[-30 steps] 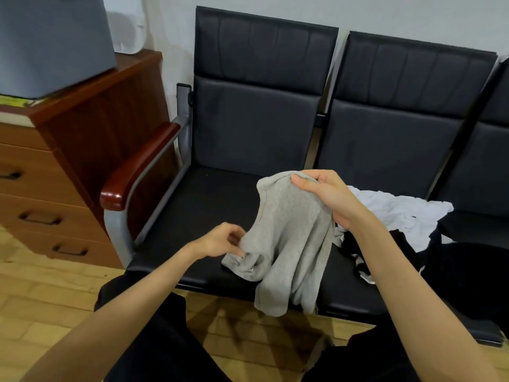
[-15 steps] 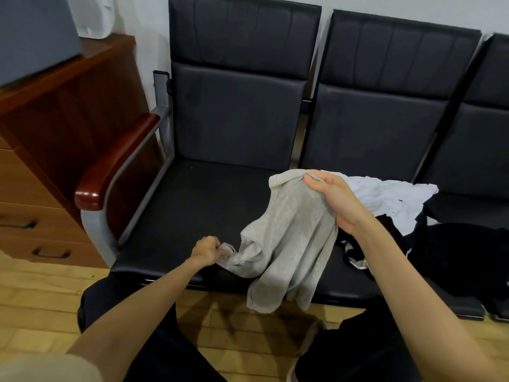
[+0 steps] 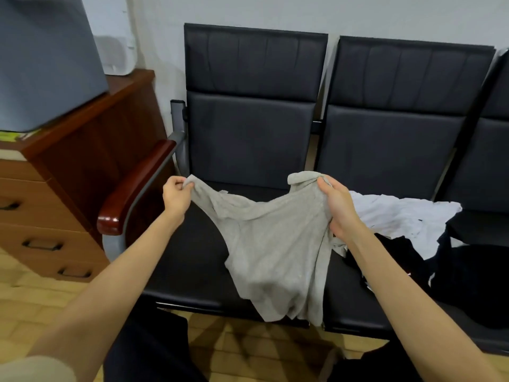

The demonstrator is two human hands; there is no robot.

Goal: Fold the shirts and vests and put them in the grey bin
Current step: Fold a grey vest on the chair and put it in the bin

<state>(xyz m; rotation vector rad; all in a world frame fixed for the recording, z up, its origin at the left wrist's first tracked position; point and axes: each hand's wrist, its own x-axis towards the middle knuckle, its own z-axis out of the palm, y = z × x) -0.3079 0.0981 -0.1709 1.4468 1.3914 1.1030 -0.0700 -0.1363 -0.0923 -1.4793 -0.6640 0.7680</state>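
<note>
Head view: row of black seats (image 3: pixel 248 150) against the far wall, wooden armrest (image 3: pixel 132 194) at its left end. Left of that, a wooden drawer chest (image 3: pixel 68 172) with the grey bin (image 3: pixel 46 64) on top, far left. On the right seat a white garment (image 3: pixel 399 216) lies over dark clothes (image 3: pixel 468 277), touching the right forearm. Left seat pad bare under the grey shirt (image 3: pixel 275 244); its hem hangs past the near seat edge. Left hand (image 3: pixel 176 197) pinches one shirt corner, fingers curled; right hand (image 3: pixel 338 205) grips the other top edge, fingers clamped. Both hands raised and well apart, cloth sagging between them.
</note>
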